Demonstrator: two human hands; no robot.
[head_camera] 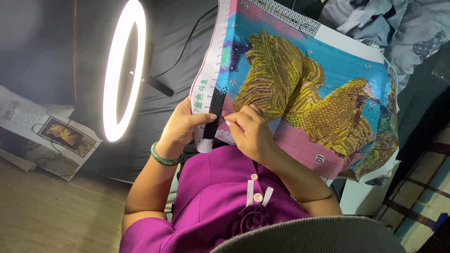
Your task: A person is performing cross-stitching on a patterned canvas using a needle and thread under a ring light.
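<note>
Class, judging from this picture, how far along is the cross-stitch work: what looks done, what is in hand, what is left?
Done: the yellow-and-brown stitched figures fill the middle of the printed cross-stitch canvas. In hand: the left hand grips the canvas edge by the black stitched strip, while the right hand pinches there. Left: the pink gridded area looks unstitched.

From my remote feed, head cam: I see a bright magenta short-sleeved top (211, 187), smooth woven fabric, sleeve hem ending on the upper arm. Down the front there's a placket w/ two small round pale buttons (256, 187), one above the other, plus two narrow white fabric tabs (258, 194) beside the lower one. Below them sits a gathered rosette (251, 220) in the same magenta cloth. Left wrist carries a glossy dark-green stone-like bangle (164, 159), plain round band. Both forearms bare; I can't make out rings or other jewellery.
</note>
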